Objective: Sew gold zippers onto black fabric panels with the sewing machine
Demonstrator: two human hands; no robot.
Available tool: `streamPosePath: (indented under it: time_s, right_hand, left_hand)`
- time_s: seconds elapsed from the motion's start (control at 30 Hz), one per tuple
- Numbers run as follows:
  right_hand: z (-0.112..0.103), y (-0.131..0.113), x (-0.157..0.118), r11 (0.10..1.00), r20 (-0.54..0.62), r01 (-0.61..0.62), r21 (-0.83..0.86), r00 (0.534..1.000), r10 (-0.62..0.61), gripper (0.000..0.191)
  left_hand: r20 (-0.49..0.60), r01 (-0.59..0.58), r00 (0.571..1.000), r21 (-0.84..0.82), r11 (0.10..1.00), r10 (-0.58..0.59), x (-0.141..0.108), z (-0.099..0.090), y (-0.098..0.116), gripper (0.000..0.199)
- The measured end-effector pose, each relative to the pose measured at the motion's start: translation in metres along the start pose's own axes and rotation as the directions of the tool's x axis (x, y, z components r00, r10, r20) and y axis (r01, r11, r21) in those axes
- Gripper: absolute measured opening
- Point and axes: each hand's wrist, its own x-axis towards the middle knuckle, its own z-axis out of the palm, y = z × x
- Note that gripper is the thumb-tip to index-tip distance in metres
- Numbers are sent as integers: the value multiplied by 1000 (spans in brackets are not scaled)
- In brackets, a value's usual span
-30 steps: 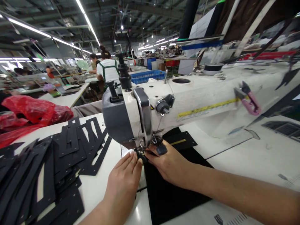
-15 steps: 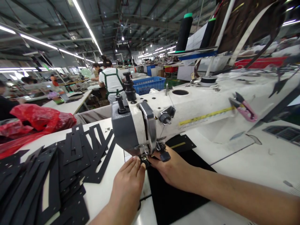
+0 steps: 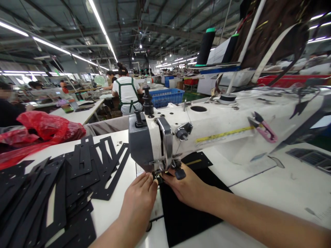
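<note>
A white sewing machine (image 3: 222,127) spans the middle, its grey head above the needle area. A black fabric panel (image 3: 188,224) lies on the machine table and runs up under the presser foot. My left hand (image 3: 139,198) is left of the foot, with fingers pressed together on the fabric's edge. To the right of the foot, my right hand (image 3: 188,187) is closed on the same fabric, its fingertips partly hidden behind the machine parts. Beyond the right hand shows a black piece with a yellow strip (image 3: 198,160).
Many black cut pieces (image 3: 80,172) with slots are heaped on the table at left. Red plastic (image 3: 51,125) lies behind them. Pink thread snips (image 3: 263,127) rest on the machine arm. Black thread cones (image 3: 205,48) stand above. A co-worker (image 3: 126,89) sits ahead beside a blue basket (image 3: 168,97).
The camera view has shifted slightly, so the machine head appears a little lower and farther right. Both hands remain at the presser foot, and the black fabric has moved slightly left relative to it.
</note>
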Motion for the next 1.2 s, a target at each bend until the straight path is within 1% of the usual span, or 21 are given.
streamPosePath:
  time_s: [0.1,0.27,0.43,0.63,0.77,0.9,1.0,1.1,1.13,1.17,1.2]
  right_hand:
    - [1,2,0,1000,-24,7,3,1000,-7,20]
    - [1,1,1,1000,-55,9,25,998,-7,24]
    - [2,1,4,999,-121,7,42,993,-2,27]
    - [0,-2,3,995,-177,41,93,984,-24,28]
    - [-1,-5,1,992,-177,18,128,984,5,30]
    - [3,-5,-1,992,-165,-22,127,985,43,29]
    - [6,-5,-1,994,-158,-63,90,984,77,25]
    - [4,-2,-8,994,-128,-105,-9,986,103,20]
    - [2,-1,-13,993,-119,-101,-63,989,93,20]
    - [-2,-1,-20,989,-121,-82,-127,990,67,22]
    - [-6,-2,-29,980,-130,-55,-193,991,30,24]
  left_hand:
    - [-26,16,1000,0,1000,-16,0,3,-1,33]
    - [-46,48,998,-51,998,-50,-1,5,-1,29]
    - [-19,74,997,-79,994,-76,0,5,-2,29]
    - [-32,48,998,-67,997,-50,-2,0,-1,33]
    - [-48,48,997,-73,996,-52,-4,0,1,34]
    - [-41,68,997,-107,992,-72,-6,6,-1,31]
    - [-23,116,992,-165,979,-122,-7,5,-3,27]
    - [-1,217,974,-260,941,-225,-9,-7,-1,24]
    - [31,278,959,-318,907,-283,-11,-13,1,23]
    - [81,353,933,-402,845,-351,-13,-20,4,22]
    - [160,438,894,-509,741,-419,-15,-26,9,21]
